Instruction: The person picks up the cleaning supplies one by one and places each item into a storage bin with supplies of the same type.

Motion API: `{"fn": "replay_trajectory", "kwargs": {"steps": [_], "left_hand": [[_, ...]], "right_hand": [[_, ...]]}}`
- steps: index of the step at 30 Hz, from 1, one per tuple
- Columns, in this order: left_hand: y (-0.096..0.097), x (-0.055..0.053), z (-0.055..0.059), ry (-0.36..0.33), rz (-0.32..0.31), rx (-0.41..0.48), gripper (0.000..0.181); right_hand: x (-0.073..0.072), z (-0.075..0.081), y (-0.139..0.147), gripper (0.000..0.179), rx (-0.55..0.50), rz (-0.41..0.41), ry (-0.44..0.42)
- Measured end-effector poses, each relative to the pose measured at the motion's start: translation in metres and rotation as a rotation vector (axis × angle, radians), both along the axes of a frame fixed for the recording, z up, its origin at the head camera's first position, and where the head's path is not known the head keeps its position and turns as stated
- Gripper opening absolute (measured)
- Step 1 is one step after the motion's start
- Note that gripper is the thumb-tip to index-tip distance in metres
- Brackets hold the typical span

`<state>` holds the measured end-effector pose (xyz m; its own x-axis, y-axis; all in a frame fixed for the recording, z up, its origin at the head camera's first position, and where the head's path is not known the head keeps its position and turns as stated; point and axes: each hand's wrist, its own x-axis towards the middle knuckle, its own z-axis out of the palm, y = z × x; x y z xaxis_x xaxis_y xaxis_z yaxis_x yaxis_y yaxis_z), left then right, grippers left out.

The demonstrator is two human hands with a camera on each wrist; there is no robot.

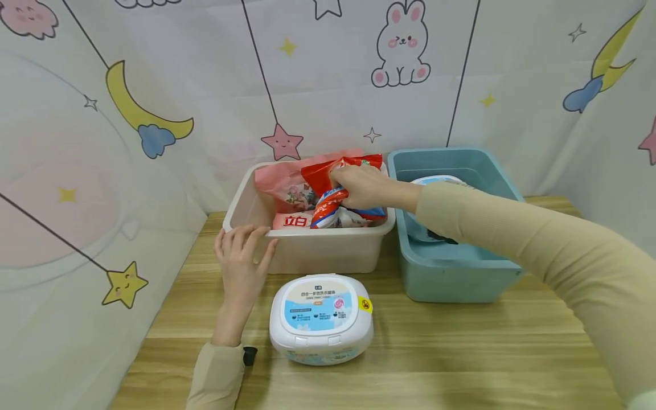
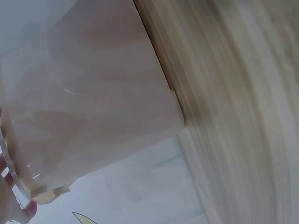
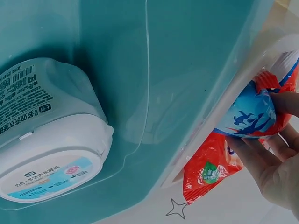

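A white bin [image 1: 328, 250] holds several plastic bags. My left hand [image 1: 243, 267] holds the bin's front left rim, with the fingers over the edge; only part of that hand shows in the left wrist view. Inside the bin, my right hand [image 1: 361, 185] grips a red and blue plastic bag [image 3: 250, 112] with its fingers and thumb curled around it. The bag bulges between the fingers, and its red end [image 3: 212, 170] sticks out. Beside it lie a pink bag [image 1: 287, 185] and a pale bag with red lettering [image 1: 297, 221].
Right of the white bin stands a teal bin [image 1: 456, 279] with a white-lidded tub [image 3: 56, 130] inside. Another white tub [image 1: 322, 319] with a blue label sits on the wooden table [image 1: 461, 353] in front. A printed curtain [image 1: 328, 74] hangs close behind the bins.
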<state>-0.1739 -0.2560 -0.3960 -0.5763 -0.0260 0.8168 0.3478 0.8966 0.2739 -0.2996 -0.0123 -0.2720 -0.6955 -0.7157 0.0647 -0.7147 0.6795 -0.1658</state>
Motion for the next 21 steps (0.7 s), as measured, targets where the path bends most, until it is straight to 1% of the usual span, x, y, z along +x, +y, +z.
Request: {"fn": "replay_trajectory", "kwargs": {"steps": [7,14,21], "left_hand": [[0.0000,-0.0004,-0.0009,-0.008,0.004,-0.004,0.026],[-0.0004,0.0011,-0.0009,0.004,-0.011,0.013,0.025],[0.0009,0.0000,-0.0008,0.019,-0.016,0.023,0.024]], "right_hand": [[-0.0001,-0.0027,-0.0013,0.021,0.001,0.020,0.000],[0.0006,-0.0072,-0.0039,0.023,0.046,0.022,0.003],[-0.0011,-0.0096,-0.0030,0.024,0.079,0.027,0.005]]}}
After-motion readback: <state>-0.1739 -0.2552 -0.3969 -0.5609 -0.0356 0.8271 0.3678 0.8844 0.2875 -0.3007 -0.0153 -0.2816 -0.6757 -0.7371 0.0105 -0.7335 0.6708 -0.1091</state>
